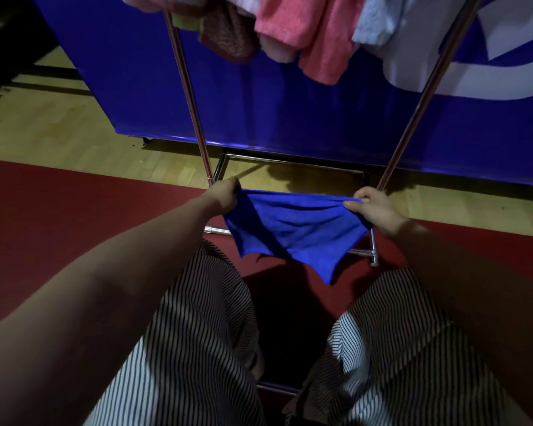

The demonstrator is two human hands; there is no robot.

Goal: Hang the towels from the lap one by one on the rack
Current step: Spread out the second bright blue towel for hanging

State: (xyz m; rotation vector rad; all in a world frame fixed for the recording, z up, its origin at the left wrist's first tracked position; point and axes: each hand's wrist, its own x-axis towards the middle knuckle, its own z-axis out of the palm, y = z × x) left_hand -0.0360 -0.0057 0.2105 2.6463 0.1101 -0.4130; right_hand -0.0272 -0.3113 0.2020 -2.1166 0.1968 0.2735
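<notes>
A blue towel [293, 229] is stretched between both hands above my knees, its lower edge sagging in points. My left hand [223, 193] grips its left top corner. My right hand [371, 207] pinches the right top corner. The rack's two copper poles [189, 93] rise from the floor ahead, one on each side. At the top edge several towels hang: a brownish one [228, 35], a pink one [308, 32] and a pale blue one [379, 23]. The rack's top bar is out of view.
My legs in striped trousers [203, 333] fill the lower view, spread apart. The rack's chrome base frame [373, 253] lies on red carpet [74, 210] and wooden floor. A large blue panel [290, 112] stands right behind the rack.
</notes>
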